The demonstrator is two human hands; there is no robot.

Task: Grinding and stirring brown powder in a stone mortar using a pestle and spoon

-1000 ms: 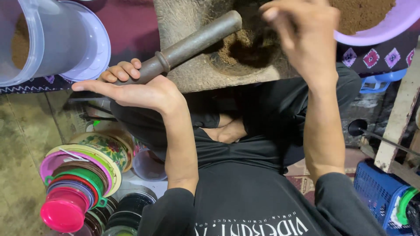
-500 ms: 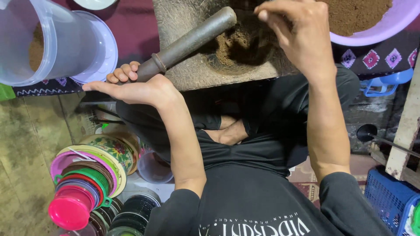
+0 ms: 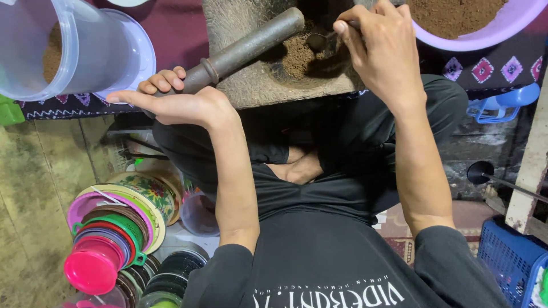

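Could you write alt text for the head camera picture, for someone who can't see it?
Seen from above, a seated person's left hand grips a heavy pestle resting in a stone mortar, while the right hand dips a spoon into brown powder.

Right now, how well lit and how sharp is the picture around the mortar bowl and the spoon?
Head view: the stone mortar is evenly lit, but its bowl falls into deep shadow under the right hand; the spoon reads dark and slightly soft there. The left hand on the pestle is sharp. The clear jug at the corner looks stretched by the wide lens.
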